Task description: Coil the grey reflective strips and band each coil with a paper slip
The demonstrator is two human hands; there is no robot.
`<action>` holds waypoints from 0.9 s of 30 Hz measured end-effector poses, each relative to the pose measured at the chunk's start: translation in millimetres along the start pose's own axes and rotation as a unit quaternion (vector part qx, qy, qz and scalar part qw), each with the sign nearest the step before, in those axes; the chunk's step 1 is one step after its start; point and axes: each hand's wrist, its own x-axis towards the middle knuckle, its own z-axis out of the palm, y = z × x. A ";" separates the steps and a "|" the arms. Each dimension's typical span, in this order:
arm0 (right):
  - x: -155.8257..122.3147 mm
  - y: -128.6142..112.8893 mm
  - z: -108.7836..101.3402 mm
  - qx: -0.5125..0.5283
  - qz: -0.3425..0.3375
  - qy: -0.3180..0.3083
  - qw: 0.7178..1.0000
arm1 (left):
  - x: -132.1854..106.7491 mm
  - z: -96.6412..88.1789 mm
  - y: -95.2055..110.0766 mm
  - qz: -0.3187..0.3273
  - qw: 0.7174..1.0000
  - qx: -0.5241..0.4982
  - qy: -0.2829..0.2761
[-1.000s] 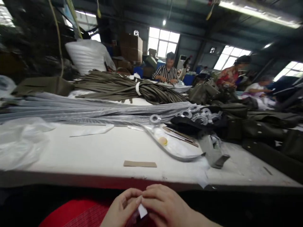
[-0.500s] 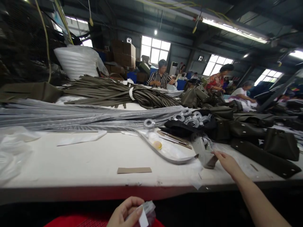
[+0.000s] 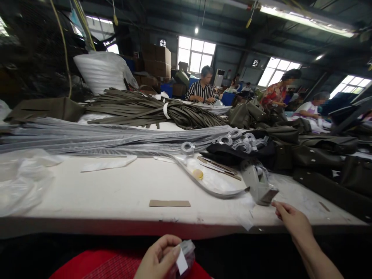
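Low in front of my body, my left hand [image 3: 161,255] is closed around a small plastic-wrapped bundle [image 3: 189,252] with a white label on its side. Part of the bundle is hidden by the fingers. My right hand [image 3: 292,219] is at the table's front edge, thumb and forefinger pinched together just below the front of a grey tape dispenser [image 3: 257,186]. Whatever is between those fingertips is too small or clear to make out. A flat brown strip [image 3: 169,203] lies on the white table between the two hands.
Labelled grey coils [image 3: 244,143] lie on black material behind the dispenser. Long grey plastic-covered strips [image 3: 116,137] and a bundle of dark olive straps [image 3: 130,106] cross the table. Dark olive pieces [image 3: 319,151] pile up at right. Co-workers [image 3: 202,91] sit and stand beyond.
My right hand has moved from the dispenser's front down and toward me, its fingertips now just below it. The left hand still holds the bundle. The view has shifted slightly.
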 end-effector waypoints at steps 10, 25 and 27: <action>-143.4 -125.0 74.6 0.102 -0.128 -0.360 0.918 | -3.2 17.4 11.2 0.118 0.984 -0.008 0.131; -208.6 -170.9 137.6 0.065 -0.153 -0.561 0.811 | -12.3 6.5 16.7 0.151 0.971 -0.086 0.165; -209.1 -168.9 139.5 0.070 -0.148 -0.567 0.808 | -11.7 5.9 17.2 0.149 0.972 -0.093 0.159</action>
